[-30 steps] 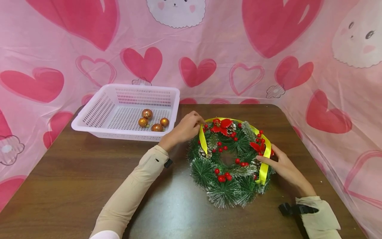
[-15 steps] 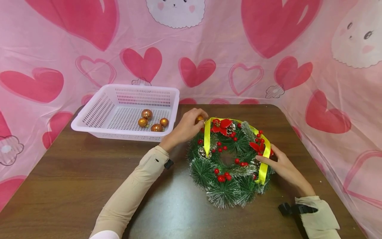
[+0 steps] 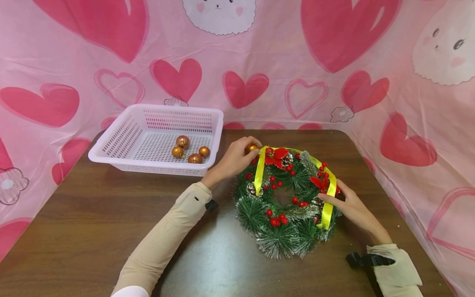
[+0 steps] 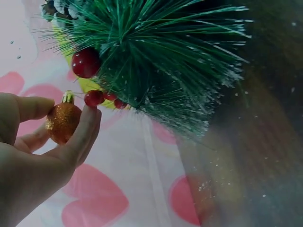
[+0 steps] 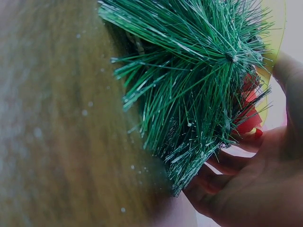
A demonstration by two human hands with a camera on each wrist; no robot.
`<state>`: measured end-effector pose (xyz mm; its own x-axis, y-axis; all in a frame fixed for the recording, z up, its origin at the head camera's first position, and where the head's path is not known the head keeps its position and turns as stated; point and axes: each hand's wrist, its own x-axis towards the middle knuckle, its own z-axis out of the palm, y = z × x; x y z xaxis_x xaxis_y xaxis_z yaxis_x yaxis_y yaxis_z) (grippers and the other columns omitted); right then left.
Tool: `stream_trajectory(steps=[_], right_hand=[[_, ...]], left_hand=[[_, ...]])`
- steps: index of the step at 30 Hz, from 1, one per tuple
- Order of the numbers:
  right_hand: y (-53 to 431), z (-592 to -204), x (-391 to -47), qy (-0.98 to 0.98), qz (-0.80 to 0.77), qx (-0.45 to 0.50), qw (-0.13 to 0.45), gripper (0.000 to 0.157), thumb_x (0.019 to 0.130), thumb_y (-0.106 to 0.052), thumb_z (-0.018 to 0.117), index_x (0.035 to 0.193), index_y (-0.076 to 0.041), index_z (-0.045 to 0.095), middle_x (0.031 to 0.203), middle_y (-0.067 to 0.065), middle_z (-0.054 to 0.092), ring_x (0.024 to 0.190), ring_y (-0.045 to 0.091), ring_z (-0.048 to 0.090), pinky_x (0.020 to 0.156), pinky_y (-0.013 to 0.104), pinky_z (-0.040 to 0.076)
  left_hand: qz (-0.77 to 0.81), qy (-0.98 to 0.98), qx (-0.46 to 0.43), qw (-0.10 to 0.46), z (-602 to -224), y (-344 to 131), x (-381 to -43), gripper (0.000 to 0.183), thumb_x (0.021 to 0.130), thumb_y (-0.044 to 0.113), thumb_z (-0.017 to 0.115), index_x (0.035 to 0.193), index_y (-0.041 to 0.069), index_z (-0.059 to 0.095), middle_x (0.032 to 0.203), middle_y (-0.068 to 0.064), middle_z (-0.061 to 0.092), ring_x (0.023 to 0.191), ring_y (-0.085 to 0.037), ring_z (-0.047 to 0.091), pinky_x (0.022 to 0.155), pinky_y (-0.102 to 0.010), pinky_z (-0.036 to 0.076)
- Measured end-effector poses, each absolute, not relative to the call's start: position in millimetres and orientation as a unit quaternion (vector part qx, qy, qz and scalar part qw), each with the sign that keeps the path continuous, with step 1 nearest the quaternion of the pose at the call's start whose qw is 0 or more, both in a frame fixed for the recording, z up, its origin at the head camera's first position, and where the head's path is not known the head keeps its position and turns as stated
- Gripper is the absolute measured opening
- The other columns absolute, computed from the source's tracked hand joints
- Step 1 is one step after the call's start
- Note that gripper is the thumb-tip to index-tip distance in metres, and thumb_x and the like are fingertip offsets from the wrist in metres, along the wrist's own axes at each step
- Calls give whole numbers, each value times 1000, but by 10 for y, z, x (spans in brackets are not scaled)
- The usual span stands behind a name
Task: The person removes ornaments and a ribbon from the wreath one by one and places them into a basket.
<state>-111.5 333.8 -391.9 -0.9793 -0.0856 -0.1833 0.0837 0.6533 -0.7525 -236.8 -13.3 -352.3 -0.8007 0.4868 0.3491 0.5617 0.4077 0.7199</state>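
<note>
A green pine wreath (image 3: 256, 214) with red berries, red flowers and pine cones lies on the table. Draped over its top and right side is a yellow ribbon (image 3: 328, 202). At the wreath's upper left edge, my left hand (image 3: 235, 156) pinches a small orange glitter bauble (image 4: 63, 124) between thumb and fingers. Its gold cap points toward the berries in the left wrist view. My right hand (image 3: 354, 208) grips the wreath's right side, thumb over the ribbon and fingers around the outer edge. In the right wrist view, those fingers reach under the needles.
To the left of the wreath stands a white plastic basket (image 3: 130, 163) with slotted walls. Several orange and copper baubles (image 3: 183, 141) lie in it. A pink curtain (image 3: 274, 99) with hearts hangs behind the brown table (image 3: 92, 231).
My left hand has turned and shifted slightly right, bringing the bauble into sight beside the wreath. The ribbon's left end has swung right. My right hand keeps its place.
</note>
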Motion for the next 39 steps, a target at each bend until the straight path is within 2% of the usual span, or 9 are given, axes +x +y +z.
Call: stream_trajectory(steps=[6, 8, 13, 15, 19, 26, 30, 33, 39], right_hand=[[3344, -3930, -1118, 902, -420, -4, 100, 96, 96, -48, 59, 159, -7, 0, 163, 26, 6, 146, 52, 9, 102, 78, 18], [3350, -3942, -1118, 901, -424, -10, 95, 93, 97, -46, 60, 160, -9, 3, 163, 25, 11, 145, 52, 12, 102, 77, 20], [3345, -3942, -1110, 903, -418, -3, 101, 96, 96, -47, 60, 159, -6, 0, 163, 27, 6, 145, 53, 8, 103, 78, 19], [3338, -3935, -1107, 904, -413, 4, 106, 99, 96, -49, 59, 158, -4, -3, 163, 27, 1, 146, 53, 5, 103, 78, 17], [3336, -3928, -1109, 904, -415, 1, 102, 97, 96, -49, 59, 159, -6, -1, 163, 26, 5, 146, 53, 8, 103, 78, 18], [3337, -3925, -1113, 903, -420, -12, 93, 92, 97, -46, 60, 160, -8, 4, 163, 25, 11, 145, 52, 12, 102, 77, 20], [3337, -3930, -1113, 903, -420, -13, 92, 92, 97, -46, 60, 160, -8, 5, 162, 25, 13, 145, 52, 14, 103, 77, 21], [3339, -3927, -1112, 903, -419, -11, 92, 93, 96, -47, 60, 160, -8, 3, 162, 26, 11, 145, 52, 12, 103, 77, 20], [3341, -3931, -1118, 902, -421, -15, 91, 93, 97, -46, 60, 160, -7, 4, 162, 26, 12, 145, 52, 13, 103, 77, 20]], left_hand=[[-454, -832, -312, 60, -3471, -145, -2350, 17, 97, 8, 63, 113, 6, 66, 103, -6, 64, 78, -16, 58, 69, -29, 50], [-451, -836, -304, 73, -3487, -152, -2370, 16, 96, 8, 64, 112, 6, 66, 105, -7, 63, 82, -17, 59, 73, -31, 52], [-434, -851, -260, 138, -3583, -184, -2462, 13, 95, 10, 66, 107, 6, 66, 106, -9, 64, 94, -21, 59, 84, -36, 51], [-434, -853, -240, 164, -3588, -203, -2487, 13, 94, 11, 67, 106, 6, 67, 106, -10, 65, 97, -21, 59, 86, -35, 50], [-449, -844, -220, 194, -3523, -243, -2503, 15, 93, 13, 68, 106, 7, 66, 108, -9, 65, 99, -21, 58, 87, -35, 48], [-489, -822, -224, 187, -3389, -320, -2500, 17, 93, 10, 68, 109, 3, 67, 112, -9, 67, 98, -18, 60, 85, -31, 49], [-519, -800, -237, 184, -3317, -365, -2489, 16, 94, 7, 67, 108, -1, 66, 109, -11, 68, 89, -18, 61, 78, -30, 50], [-534, -789, -238, 185, -3263, -401, -2483, 14, 94, 6, 67, 107, 1, 66, 105, -10, 69, 84, -18, 63, 75, -30, 50], [-537, -792, -216, 193, -3187, -483, -2478, 14, 94, 10, 68, 106, 3, 67, 100, -5, 70, 89, -13, 62, 77, -30, 51]])
